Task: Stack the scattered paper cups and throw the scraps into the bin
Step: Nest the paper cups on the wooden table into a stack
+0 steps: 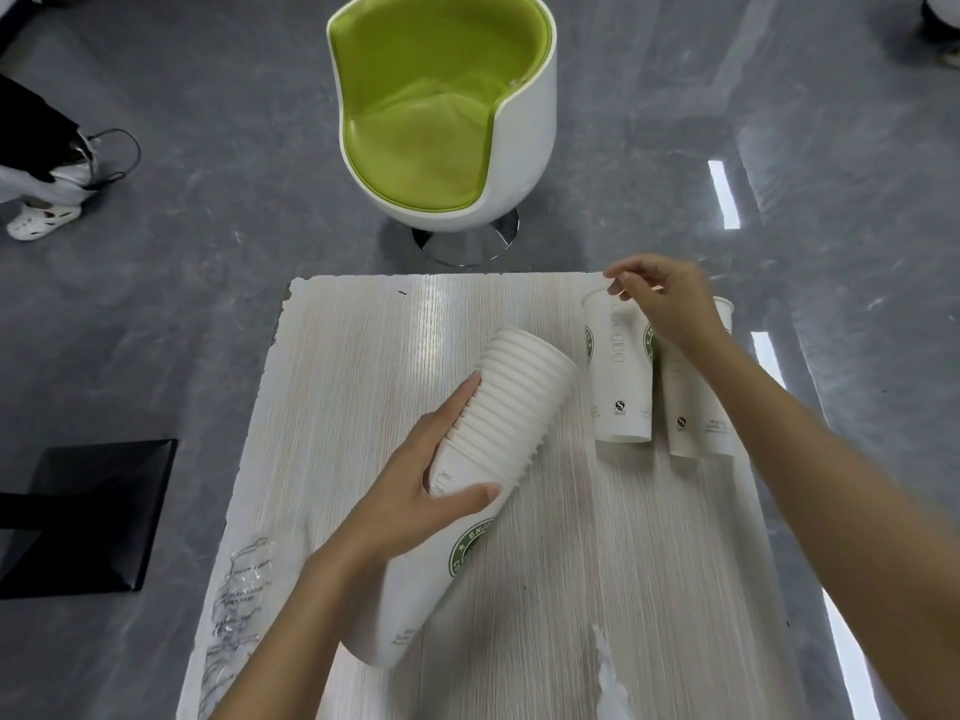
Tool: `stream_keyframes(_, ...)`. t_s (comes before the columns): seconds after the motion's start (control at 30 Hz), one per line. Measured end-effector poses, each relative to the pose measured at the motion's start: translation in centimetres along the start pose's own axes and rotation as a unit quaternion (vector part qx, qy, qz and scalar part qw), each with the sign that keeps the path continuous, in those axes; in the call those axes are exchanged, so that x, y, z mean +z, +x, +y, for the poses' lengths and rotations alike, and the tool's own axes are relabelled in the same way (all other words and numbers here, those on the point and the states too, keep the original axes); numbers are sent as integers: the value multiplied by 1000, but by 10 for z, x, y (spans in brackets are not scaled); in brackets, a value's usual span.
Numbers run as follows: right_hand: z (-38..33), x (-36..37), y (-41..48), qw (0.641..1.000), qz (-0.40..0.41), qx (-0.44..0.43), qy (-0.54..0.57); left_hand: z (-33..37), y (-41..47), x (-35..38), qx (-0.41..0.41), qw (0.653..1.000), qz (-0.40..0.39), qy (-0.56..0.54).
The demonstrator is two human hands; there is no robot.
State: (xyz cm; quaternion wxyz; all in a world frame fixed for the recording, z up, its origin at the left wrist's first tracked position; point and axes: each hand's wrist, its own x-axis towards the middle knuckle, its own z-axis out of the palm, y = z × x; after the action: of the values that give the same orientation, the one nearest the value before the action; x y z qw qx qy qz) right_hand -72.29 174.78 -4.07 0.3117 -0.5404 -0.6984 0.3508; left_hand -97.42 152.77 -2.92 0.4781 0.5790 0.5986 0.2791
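My left hand [415, 491] holds one long stack of paper cups [519, 397] slantwise over the table [363, 356], with my fingers [462, 407] wrapped round its middle. Two single cups sit side by side just right of the stack: the nearer cup [621, 366] and the farther cup [696, 407]. My right hand [665, 304], blurred, is at the nearer cup's rim with bent fingers; I cannot tell whether they grip it. One clear plastic wrapper [239, 605] lies left of the stack. One white scrap [610, 678] lies nearer me than the stack.
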Motion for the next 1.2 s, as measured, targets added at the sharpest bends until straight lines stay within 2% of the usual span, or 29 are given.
stream_keyframes(0.27, 6, -1, 24, 999, 1, 1, -47, -3, 8, 3, -6, 1000, -14, -17)
stream_keyframes(0.37, 9, 2, 30, 995, -38, 20, -89, -3, 9, 4, -4, 1000, -17, -14)
stream_keyframes(0.57, 13, 12, 30, 985, -119, 69, -100, -2, 10, 3, -4, 1000, -14, -9)
stream_keyframes(0.83, 1, 13, 26, 986, -132, 36, -100, -5, 6, -1, -5, 1000, -10, -7)
stream_keyframes(1.03, -8, 2, 15, 993, -83, 16, -77, -4, -1, -7, -11, 1000, -7, -10)
stream_keyframes(1.2, -11, -13, 3, 1000, 6, 19, -1, 0, -9, -14, -5, 1000, -10, -10)
